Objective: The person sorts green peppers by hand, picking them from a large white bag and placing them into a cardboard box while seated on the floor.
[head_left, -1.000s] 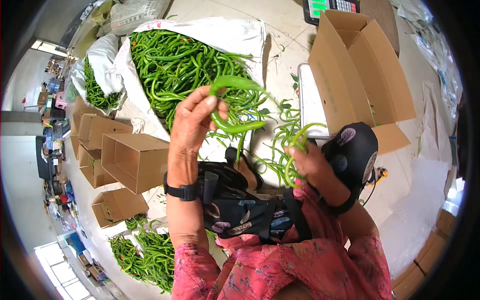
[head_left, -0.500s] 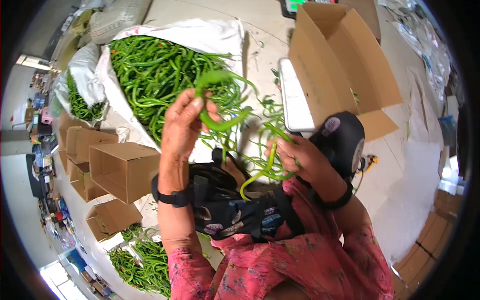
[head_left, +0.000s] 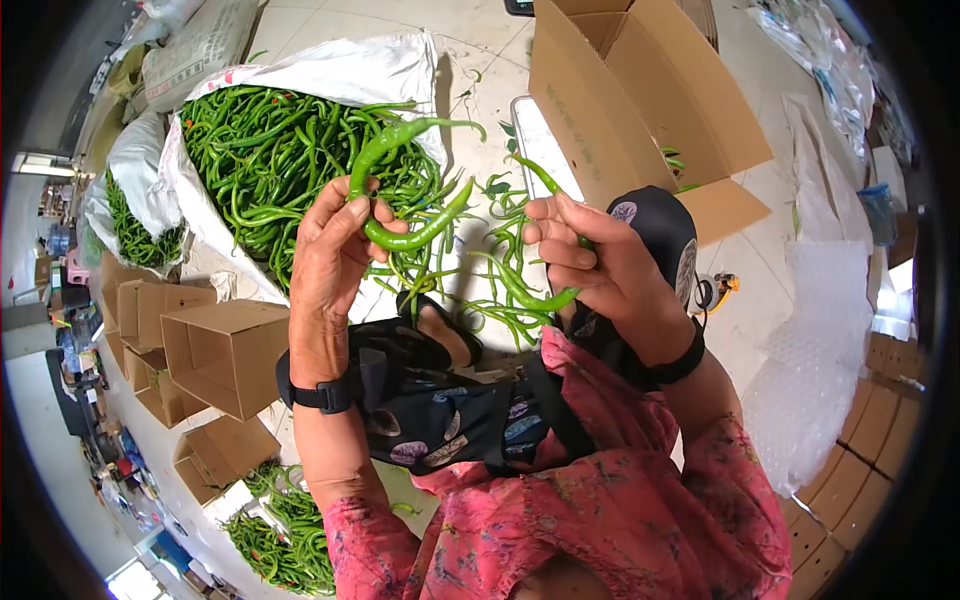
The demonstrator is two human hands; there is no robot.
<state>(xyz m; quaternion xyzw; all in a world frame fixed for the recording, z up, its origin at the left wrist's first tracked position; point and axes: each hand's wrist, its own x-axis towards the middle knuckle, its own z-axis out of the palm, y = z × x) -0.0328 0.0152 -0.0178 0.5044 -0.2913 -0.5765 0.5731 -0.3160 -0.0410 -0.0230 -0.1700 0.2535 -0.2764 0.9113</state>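
Sorting seems the step: a curled green pepper is pinched in the closed grip of the left hand, the sack lying just beyond it, while loose peppers are clamped by the right hand.

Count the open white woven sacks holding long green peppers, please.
2: a large sack beyond the left hand, a smaller sack at far left. Others may be hidden.

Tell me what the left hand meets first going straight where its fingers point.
Probably the heap of green peppers in the open white sack: the left hand, gripping a curved pepper, points straight at it. Depth is unclear, so it might pass above the heap.
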